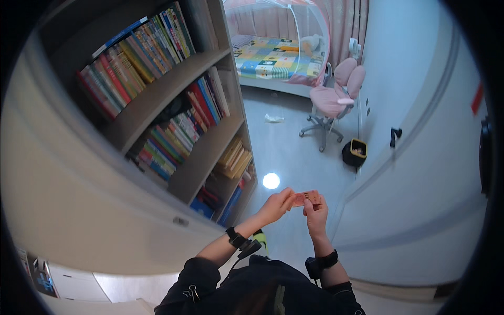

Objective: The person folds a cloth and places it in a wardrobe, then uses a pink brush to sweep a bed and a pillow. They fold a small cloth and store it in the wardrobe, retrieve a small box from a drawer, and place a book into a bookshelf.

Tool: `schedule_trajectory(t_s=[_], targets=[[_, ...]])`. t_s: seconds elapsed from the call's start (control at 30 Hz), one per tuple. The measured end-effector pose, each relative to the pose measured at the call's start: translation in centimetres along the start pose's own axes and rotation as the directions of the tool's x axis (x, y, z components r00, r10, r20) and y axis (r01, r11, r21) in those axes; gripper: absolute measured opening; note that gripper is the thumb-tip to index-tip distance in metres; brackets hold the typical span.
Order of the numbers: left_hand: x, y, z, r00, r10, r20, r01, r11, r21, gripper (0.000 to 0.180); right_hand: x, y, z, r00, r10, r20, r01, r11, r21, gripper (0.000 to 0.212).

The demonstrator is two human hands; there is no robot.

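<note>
Both my hands are held out in front of my body at about waist height, close together. Between them is a small red-orange slip of paper that looks like a banknote (299, 199), with dark print on its right part. My left hand (276, 205) pinches its left end between thumb and fingers. On the right end, my right hand (316, 214) is closed with the thumb pressed on the front face. Whether the note is folded or more than one lies there, I cannot tell. Each wrist carries a black strapped device, such as the left wristband (237, 239).
Left stands a tall bookshelf (181, 68) full of books, with a pale door (68, 173) nearer me. A white door (415, 210) with a black handle is on the right. Ahead are a pink swivel chair (331, 101), a black bin (353, 155) and a tented bed (273, 58).
</note>
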State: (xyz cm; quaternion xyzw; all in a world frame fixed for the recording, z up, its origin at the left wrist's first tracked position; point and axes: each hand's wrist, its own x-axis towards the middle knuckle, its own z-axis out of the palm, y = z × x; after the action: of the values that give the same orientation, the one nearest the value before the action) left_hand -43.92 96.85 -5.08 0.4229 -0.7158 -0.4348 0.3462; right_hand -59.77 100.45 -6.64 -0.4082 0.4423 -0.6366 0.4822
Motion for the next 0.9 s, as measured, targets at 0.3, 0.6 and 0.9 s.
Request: schedule_trajectory(t_s=[0.3,0.6,0.9], targets=[[16.7,-5.7,-18.5,0.902,-0.12,-0.414,0.209,0.962,0.178,0.019,23.8,3.9,10.4,0.971,-0.008,0.24,0.097,0.927,-0.362,0.016],[23.9,-7.0,-30.2,0.552,0.121,-0.825,0.424,0.811,0.402,0.015,39.7,9.4,21.0,0.73,0.013,0.684,0.302,0.891,-0.339,0.021],[32.3,-6.2,-36.0,0.592,0.101,-0.799,0.676,0.477,0.561,0.037,43.4,11.9,24.8,0.605,-0.017,0.796,0.422,0.854,-0.303,0.026]])
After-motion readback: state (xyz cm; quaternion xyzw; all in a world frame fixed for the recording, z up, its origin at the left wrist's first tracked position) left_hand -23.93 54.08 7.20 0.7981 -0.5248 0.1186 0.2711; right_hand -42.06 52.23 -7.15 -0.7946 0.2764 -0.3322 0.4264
